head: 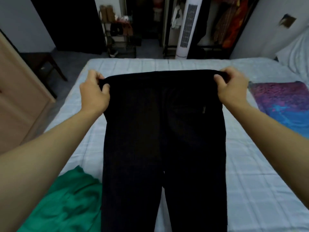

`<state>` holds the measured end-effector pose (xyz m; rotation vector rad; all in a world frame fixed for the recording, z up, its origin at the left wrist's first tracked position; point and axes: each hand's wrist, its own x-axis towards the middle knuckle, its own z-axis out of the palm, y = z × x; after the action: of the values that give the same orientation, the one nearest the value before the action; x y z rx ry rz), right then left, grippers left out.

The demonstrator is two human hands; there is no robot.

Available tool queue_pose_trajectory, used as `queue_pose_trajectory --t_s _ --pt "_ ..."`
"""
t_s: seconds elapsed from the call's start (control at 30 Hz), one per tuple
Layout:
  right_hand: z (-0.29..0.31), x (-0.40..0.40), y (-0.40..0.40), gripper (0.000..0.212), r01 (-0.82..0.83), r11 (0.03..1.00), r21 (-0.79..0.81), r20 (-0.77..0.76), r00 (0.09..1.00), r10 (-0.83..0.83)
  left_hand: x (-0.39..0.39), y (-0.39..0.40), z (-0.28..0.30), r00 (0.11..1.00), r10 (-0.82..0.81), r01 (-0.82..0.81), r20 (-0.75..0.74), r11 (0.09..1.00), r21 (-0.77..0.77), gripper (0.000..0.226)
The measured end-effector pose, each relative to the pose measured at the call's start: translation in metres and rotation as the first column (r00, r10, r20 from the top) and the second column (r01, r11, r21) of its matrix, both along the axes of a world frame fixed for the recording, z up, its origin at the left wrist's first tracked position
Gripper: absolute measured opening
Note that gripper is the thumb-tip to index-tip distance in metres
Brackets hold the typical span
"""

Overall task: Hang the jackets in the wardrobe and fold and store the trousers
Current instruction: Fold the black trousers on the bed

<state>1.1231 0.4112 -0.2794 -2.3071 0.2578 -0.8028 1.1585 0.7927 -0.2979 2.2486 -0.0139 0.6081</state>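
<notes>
Head view shows my left hand (93,91) and right hand (232,88) pinching the black trousers' (164,131) waistband corners above the bed (250,164), so I judge folding comes next, legs brought together.

I see one pair of black trousers (164,131) filling the middle of the frame, running from the waistband just above the centre down to the bottom edge. They are spread out flat and full width, unfolded, with the waistband stretched into a nearly straight line across the picture. The two legs lie side by side and part in a thin gap that starts a little below the centre. A small metal tag sits on the cloth right of centre, near a pocket seam. The fabric is dark and plain; I cannot make out further detail in it. The lower leg ends are cut off by the bottom edge.
</notes>
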Motion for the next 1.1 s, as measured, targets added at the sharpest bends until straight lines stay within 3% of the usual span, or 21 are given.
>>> queue_pose_trajectory --t_s 0.23,0.37,0.53,0.6,0.67,0.73,0.77,0.87,0.97,1.1 --pt "-0.166 0.025 -0.017 0.008 0.025 0.999 0.047 -0.264 0.964 -0.011 0.04 -0.022 -0.168 0.979 -0.02 0.029 -0.204 0.999 0.039 0.014" --pt "-0.221 0.045 -0.027 0.005 0.032 0.996 0.078 -0.348 0.938 -0.003 0.065 -0.035 -0.222 0.965 -0.033 0.049 -0.261 0.997 0.054 0.015" --pt "-0.269 0.092 -0.032 0.008 0.047 0.995 0.093 -0.336 0.942 -0.013 0.113 -0.05 -0.267 0.962 -0.029 0.056 -0.271 0.994 0.091 0.012" --pt "-0.288 0.108 -0.033 0.02 0.062 0.986 0.157 -0.35 0.937 -0.003 0.122 -0.06 -0.286 0.96 0.022 0.032 -0.279 0.982 0.188 0.02" --pt "-0.31 0.113 -0.031 0.05 0.091 0.968 0.236 -0.471 0.882 0.032 0.114 -0.075 -0.311 0.969 0.04 0.061 -0.244 0.917 0.394 0.039" --pt "-0.334 0.108 -0.029 0.078 0.144 0.959 0.246 -0.639 0.768 0.048 0.092 -0.095 -0.336 0.963 -0.114 0.227 -0.243 0.832 0.506 0.051" --pt "-0.345 0.103 -0.029 0.081 0.162 0.962 0.221 -0.685 0.728 0.035 0.081 -0.103 -0.349 0.934 -0.196 0.335 -0.298 0.77 0.544 0.055" --pt "-0.366 0.098 -0.036 0.049 0.168 0.981 0.095 -0.695 0.717 -0.055 0.069 -0.113 -0.384 0.838 -0.238 0.518 -0.492 0.632 0.577 0.072" --pt "-0.376 0.107 -0.048 0.026 0.153 0.988 0.021 -0.652 0.751 -0.103 0.086 -0.105 -0.403 0.828 -0.201 0.524 -0.524 0.611 0.593 0.074" --pt "-0.379 0.115 -0.051 0.018 0.204 0.979 0.017 -0.603 0.783 -0.153 0.101 -0.106 -0.398 0.78 -0.163 0.569 -0.605 0.587 0.576 0.071"
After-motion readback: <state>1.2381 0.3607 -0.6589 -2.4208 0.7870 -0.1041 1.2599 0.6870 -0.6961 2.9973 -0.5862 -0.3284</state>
